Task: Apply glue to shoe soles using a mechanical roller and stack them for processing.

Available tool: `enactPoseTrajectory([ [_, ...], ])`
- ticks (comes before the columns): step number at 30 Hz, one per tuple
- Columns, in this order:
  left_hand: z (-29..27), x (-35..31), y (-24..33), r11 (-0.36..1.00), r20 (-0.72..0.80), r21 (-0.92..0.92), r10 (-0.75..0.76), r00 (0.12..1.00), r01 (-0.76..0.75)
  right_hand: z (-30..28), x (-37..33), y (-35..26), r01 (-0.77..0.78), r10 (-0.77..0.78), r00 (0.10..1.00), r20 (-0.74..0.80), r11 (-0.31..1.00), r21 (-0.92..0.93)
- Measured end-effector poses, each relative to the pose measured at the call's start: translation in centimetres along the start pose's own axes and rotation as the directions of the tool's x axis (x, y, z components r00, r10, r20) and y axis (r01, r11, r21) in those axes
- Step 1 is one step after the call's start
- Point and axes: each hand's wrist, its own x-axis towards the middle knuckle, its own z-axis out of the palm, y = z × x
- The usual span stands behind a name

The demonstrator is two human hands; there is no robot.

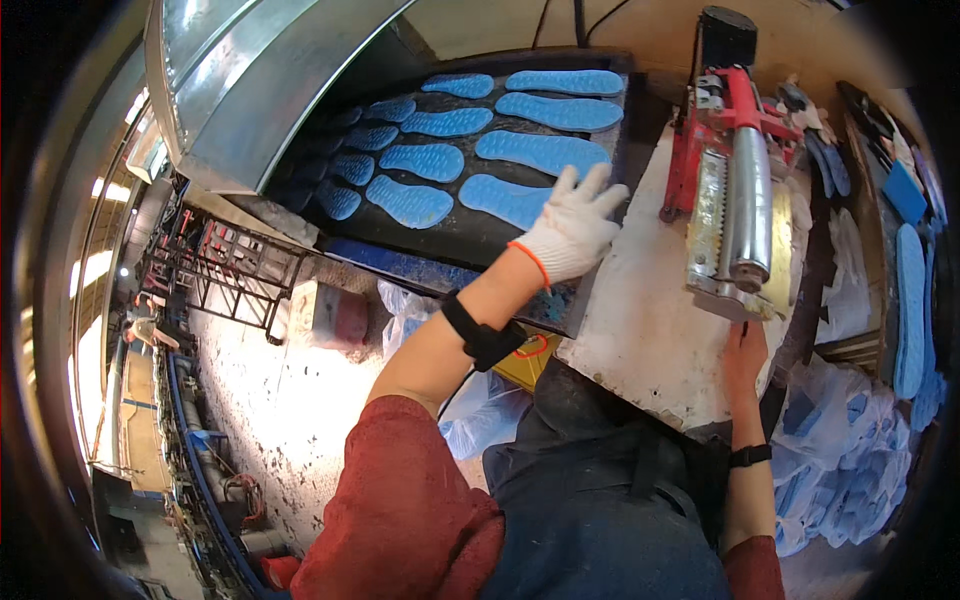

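My left hand (577,222), in a white knit glove with an orange cuff, reaches over the near right end of a dark flat bed. Its fingers are spread, with nothing in them, close to a blue insole (503,203). Several more blue insoles (541,153) lie in rows on the dark bed (362,232). My bare right hand (743,362) is at the near edge of a white worktop (640,345), just below a red-framed machine with a silver roller (750,215). Its fingers look closed around a thin dark piece, mostly hidden.
A metal hood (235,95) covers the bed's left end. Clear bags of blue pieces (845,450) sit at lower right, beside a rack with blue insoles (908,310). On the left stand a dark metal frame cart (240,265) and a box-like block (328,318).
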Motion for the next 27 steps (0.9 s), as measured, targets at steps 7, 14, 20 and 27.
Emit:
enactPoseTrajectory([
  [7, -0.5, 0.3, 1.2, 0.987, 0.072, -0.113, -0.104, 0.992, 0.112, 2.0, -0.3, -0.1, -0.059, 0.055, 0.998, 0.035, 0.991, 0.120],
  [14, -0.5, -2.5, 12.9, 0.612, 0.303, -0.607, -0.412, 0.860, 0.507, -8.2, 0.2, 3.0, -0.197, 0.139, 0.980, 0.140, 0.756, 0.624],
  [20, 3.0, 5.4, 22.4, 0.786, 0.281, -0.547, -0.153, 0.948, 0.289, -14.3, -8.0, 23.5, -0.481, 0.588, 0.807, -0.053, 0.706, 0.519],
  [27, 10.6, 12.5, 27.7, 0.797, 0.210, -0.599, 0.068, 0.975, 0.074, -6.4, -13.6, 39.1, -0.681, 0.684, 0.722, -0.102, 0.729, 0.073],
])
